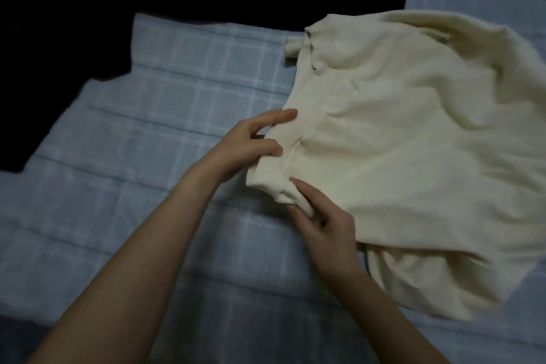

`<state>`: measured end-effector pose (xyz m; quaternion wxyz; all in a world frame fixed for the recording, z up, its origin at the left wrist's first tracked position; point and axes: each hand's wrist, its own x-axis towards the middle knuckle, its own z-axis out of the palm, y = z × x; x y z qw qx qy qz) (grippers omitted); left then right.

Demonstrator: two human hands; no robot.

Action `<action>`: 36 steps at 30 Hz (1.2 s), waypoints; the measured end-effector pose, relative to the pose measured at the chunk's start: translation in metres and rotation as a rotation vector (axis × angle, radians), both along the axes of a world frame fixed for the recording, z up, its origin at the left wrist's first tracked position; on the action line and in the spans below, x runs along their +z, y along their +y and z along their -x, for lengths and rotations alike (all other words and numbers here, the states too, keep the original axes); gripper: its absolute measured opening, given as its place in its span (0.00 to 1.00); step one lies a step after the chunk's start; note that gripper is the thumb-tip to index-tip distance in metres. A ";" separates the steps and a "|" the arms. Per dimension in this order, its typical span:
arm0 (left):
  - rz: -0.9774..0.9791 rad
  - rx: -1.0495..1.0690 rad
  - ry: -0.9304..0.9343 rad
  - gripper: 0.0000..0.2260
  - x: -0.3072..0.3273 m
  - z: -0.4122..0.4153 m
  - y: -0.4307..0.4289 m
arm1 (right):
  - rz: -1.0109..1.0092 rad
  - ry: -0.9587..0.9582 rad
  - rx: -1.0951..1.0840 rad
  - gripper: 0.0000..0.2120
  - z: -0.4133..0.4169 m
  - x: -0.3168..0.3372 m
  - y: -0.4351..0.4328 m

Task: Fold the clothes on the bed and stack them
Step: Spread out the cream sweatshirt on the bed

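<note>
My cream top [399, 142] lies soft and wrinkled on the right side of the blue checked bed [177, 91]. My left hand [251, 142] holds its near edge. My right hand [325, 221] pinches the corner just beside it. My hands are close together. A black cloth [74, 23] lies at the top left.

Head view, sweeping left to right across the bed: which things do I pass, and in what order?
dark garment → left hand → right hand → cream garment. The checked bed cover spans the whole width, so it has no place in the order.
</note>
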<state>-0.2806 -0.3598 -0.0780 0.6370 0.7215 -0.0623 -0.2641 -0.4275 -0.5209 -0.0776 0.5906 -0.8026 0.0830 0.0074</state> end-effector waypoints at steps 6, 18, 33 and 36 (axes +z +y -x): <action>-0.122 0.049 0.062 0.29 0.004 -0.005 0.117 | -0.134 0.096 0.130 0.16 -0.011 -0.010 0.114; -0.898 -0.185 -0.861 0.28 -0.021 0.041 -0.004 | 0.879 -0.159 0.041 0.26 -0.029 -0.019 -0.008; -1.012 -0.340 -0.632 0.28 -0.073 0.061 -0.079 | 0.887 0.069 0.086 0.28 -0.024 -0.024 -0.083; -0.829 -0.244 -0.614 0.29 -0.032 0.072 -0.122 | 0.862 -0.154 -0.209 0.25 0.008 0.013 -0.140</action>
